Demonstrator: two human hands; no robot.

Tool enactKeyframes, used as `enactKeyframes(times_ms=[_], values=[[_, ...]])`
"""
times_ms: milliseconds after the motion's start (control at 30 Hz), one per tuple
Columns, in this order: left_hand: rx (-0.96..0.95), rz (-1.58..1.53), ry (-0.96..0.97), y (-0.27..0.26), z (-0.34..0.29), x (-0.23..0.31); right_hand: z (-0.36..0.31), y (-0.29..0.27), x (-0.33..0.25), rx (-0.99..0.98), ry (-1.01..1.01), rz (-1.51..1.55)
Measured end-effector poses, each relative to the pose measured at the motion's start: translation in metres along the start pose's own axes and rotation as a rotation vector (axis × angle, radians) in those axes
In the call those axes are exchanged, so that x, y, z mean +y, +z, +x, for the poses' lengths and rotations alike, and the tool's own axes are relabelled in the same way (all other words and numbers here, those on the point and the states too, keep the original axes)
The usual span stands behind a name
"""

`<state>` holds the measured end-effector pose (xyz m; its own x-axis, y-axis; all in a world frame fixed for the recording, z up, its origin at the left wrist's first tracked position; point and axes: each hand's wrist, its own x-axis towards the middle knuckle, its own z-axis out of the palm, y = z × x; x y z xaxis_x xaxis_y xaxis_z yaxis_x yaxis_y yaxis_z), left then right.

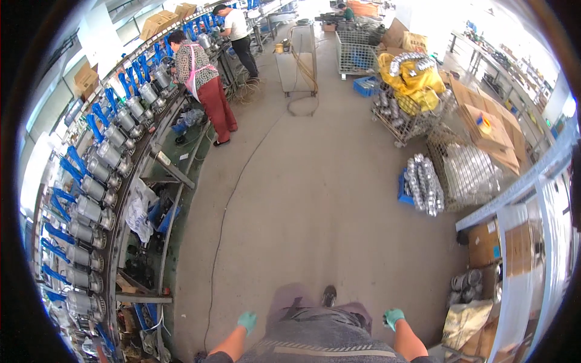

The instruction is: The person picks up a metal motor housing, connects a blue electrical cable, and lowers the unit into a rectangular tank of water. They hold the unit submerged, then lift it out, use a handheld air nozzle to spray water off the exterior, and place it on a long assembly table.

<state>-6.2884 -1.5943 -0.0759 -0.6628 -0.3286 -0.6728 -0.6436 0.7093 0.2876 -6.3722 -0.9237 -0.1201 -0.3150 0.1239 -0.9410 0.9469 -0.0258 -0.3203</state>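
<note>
My left hand wears a light green glove and hangs beside my body over the grey floor. Its fingers are too small and blurred to make out their pose. On the other side my right hand, gloved alike, hangs with its fingers curled in and nothing showing in them. Neither hand touches anything; a dark cable on the floor lies nearest the left one. One dark shoe shows ahead of my body.
Along the left, a bench carries a row of grey motor-like units with blue cables. Two people stand at it. A metal cart stands ahead. Rightward are wire cages, silvery parts and a shelf.
</note>
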Motion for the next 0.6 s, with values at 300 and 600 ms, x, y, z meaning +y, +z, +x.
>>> enactKeyframes(times_ms=[300,600], values=[[-0.482,0.333,-0.010,-0.068,0.230,0.133,0.068,0.051,-0.472,0.178,-0.512,-0.073],[0.120,-0.477,0.114,-0.380,0.637,0.556,0.133,0.072,-0.649,-0.037,0.061,-0.360]])
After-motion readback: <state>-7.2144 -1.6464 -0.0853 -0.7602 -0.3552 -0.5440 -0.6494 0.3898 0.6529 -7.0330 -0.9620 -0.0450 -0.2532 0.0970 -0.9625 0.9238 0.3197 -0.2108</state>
